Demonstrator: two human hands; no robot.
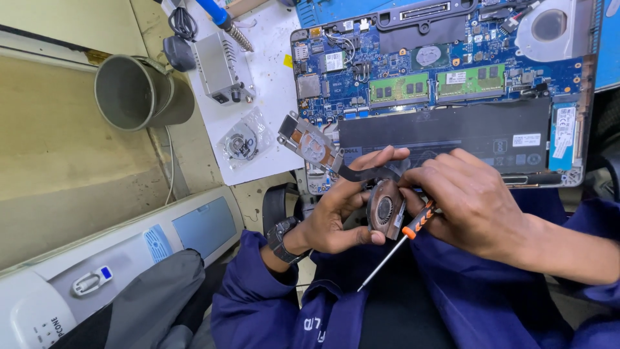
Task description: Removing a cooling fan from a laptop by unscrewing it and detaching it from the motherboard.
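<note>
Here, left hand (pixel 336 213) pinching cooling fan (pixel 385 210) by rim, thumb below, fingers over black heat pipe (pixel 361 173). Right hand (pixel 468 200) closed around orange-handled screwdriver (pixel 413 226), shaft pointing to 7 o'clock. Assembly held over lap, at 6 o'clock from open laptop (pixel 445 90). Long axis from fan toward 10 o'clock, ending in copper heatsink plate (pixel 312 145). Risk, likely: pipe bending under twist, or fan slipping from such light pinch.

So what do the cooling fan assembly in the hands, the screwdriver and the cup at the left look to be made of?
Cooling fan assembly: dark, probably plastic fan housing, joined to a copper-coloured metal plate with a dull sheen. Screwdriver: thin bright steel-looking shaft, orange and black handle, likely plastic or rubber. Cup: grey, matte, evenly brushed, so probably metal. The left hand holds the fan; the right hand holds the screwdriver.
</note>
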